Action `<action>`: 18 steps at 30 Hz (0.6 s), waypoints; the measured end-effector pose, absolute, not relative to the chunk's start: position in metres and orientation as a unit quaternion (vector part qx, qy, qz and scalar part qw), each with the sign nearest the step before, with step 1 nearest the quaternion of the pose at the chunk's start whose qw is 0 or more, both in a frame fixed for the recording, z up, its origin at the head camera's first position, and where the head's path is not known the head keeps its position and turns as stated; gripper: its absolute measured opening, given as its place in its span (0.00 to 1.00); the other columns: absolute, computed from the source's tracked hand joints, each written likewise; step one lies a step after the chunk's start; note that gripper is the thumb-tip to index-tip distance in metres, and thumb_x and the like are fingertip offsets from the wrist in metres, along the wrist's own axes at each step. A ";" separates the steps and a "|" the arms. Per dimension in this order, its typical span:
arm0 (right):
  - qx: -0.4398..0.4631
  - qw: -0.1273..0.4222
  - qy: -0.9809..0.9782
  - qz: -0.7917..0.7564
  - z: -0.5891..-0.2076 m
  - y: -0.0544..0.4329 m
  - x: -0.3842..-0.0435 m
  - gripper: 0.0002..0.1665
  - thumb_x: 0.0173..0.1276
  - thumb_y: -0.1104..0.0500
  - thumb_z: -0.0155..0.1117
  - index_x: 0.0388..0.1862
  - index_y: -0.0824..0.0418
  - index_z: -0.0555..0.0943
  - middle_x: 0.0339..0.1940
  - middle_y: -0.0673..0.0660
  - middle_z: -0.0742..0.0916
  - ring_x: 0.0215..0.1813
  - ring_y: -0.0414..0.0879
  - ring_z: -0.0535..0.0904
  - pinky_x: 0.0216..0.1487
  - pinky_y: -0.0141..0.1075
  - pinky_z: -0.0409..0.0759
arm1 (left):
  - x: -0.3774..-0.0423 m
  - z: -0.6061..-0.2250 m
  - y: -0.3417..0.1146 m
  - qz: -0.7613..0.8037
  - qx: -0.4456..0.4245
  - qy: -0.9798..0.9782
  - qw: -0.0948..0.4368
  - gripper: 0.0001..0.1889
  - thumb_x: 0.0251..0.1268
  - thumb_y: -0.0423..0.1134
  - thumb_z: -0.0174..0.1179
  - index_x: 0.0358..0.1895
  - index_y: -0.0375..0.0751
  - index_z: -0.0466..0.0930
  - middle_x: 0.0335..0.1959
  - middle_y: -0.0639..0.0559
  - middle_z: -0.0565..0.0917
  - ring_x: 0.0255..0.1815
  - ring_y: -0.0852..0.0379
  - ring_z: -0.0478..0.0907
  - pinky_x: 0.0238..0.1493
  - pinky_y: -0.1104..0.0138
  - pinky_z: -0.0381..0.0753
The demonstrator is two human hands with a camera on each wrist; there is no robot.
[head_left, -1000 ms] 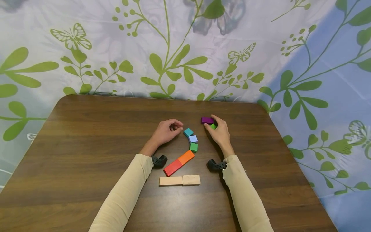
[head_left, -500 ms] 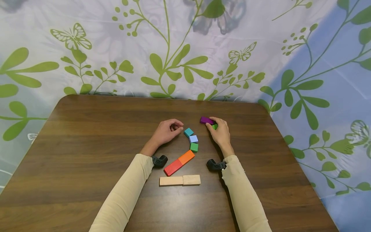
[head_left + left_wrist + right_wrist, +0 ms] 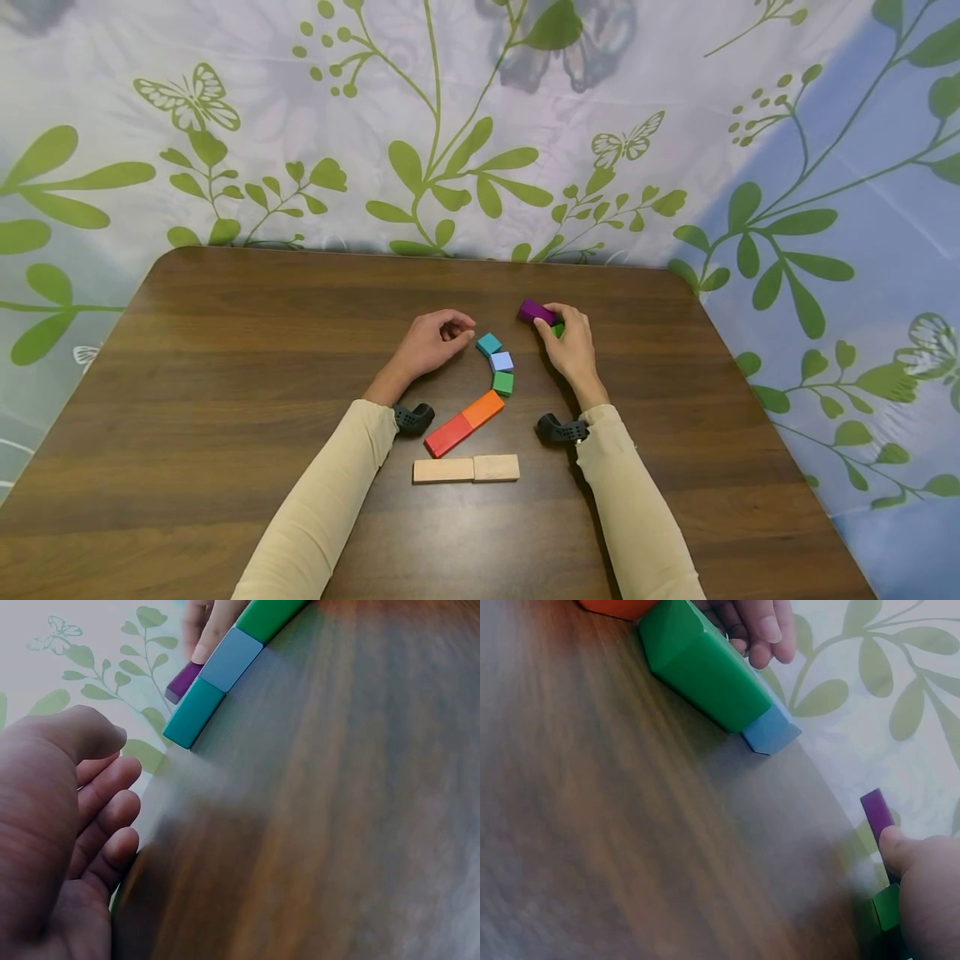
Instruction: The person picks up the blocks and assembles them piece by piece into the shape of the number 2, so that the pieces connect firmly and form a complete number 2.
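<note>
In the head view my right hand (image 3: 572, 346) pinches a purple block (image 3: 534, 312) between thumb and fingertips, at the back right of the table. Beneath that hand lies a light green block (image 3: 557, 330), partly covered by it. My left hand (image 3: 431, 343) rests on the table with loosely curled fingers and holds nothing. Just right of its fingertips a teal block (image 3: 489, 344) begins a curved row, with a light blue block (image 3: 501, 362) and a green block (image 3: 503, 383) after it. The right wrist view shows the thumb against the purple block (image 3: 877, 814).
An orange block (image 3: 483, 408) and a red block (image 3: 448, 436) continue the row toward the front left. Two plain wooden blocks (image 3: 443, 471) lie end to end nearer the front. A patterned cloth (image 3: 480, 125) hangs behind the table's back edge.
The purple block has turned a little, its right end swinging toward the front, and my right hand has shifted slightly right with it. My left hand and the row stay in place.
</note>
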State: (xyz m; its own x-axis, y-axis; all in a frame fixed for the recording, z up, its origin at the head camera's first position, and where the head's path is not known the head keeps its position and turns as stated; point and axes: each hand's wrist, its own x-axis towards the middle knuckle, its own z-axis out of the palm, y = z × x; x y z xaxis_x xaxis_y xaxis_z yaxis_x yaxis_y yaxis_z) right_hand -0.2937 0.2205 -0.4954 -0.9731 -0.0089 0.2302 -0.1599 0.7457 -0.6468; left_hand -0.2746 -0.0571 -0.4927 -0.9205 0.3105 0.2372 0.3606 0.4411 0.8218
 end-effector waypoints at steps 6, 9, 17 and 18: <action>0.089 0.134 -0.913 0.375 -0.495 0.219 -0.294 0.23 0.76 0.51 0.66 0.64 0.61 0.79 0.63 0.64 0.83 0.70 0.61 0.70 0.70 0.57 0.67 | -0.274 -0.492 -0.057 -0.498 -0.195 -0.845 0.031 0.11 0.72 0.39 0.65 0.52 0.40 0.87 0.41 0.49 0.88 0.37 0.56 0.78 0.40 0.67 0.77; 0.122 0.142 -0.904 0.385 -0.495 0.217 -0.294 0.23 0.75 0.51 0.67 0.63 0.60 0.80 0.62 0.62 0.84 0.68 0.59 0.72 0.68 0.56 0.70 | -0.273 -0.491 -0.057 -0.505 -0.191 -0.841 0.031 0.11 0.71 0.39 0.66 0.52 0.41 0.87 0.41 0.48 0.87 0.37 0.56 0.78 0.40 0.67 0.77; 0.185 0.122 -0.891 0.397 -0.492 0.211 -0.290 0.22 0.72 0.52 0.71 0.62 0.57 0.81 0.60 0.59 0.84 0.66 0.54 0.74 0.68 0.55 0.71 | -0.275 -0.492 -0.057 -0.527 -0.189 -0.828 0.036 0.16 0.69 0.39 0.69 0.56 0.38 0.85 0.46 0.47 0.88 0.42 0.53 0.81 0.42 0.68 0.78; 0.187 0.121 -0.890 0.397 -0.492 0.211 -0.289 0.22 0.71 0.52 0.71 0.61 0.57 0.81 0.60 0.58 0.84 0.66 0.54 0.74 0.68 0.55 0.71 | -0.275 -0.492 -0.056 -0.528 -0.191 -0.827 0.037 0.17 0.69 0.39 0.69 0.57 0.38 0.85 0.47 0.47 0.88 0.43 0.53 0.81 0.42 0.68 0.78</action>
State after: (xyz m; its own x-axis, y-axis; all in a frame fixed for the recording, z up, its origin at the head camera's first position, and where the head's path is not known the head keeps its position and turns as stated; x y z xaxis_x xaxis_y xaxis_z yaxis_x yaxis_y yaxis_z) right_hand -0.2893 0.2108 -0.4918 -0.9006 -0.2372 0.3641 -0.4294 0.6150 -0.6614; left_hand -0.2747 -0.0563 -0.4917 -0.9243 0.2766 0.2629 0.3549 0.3702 0.8585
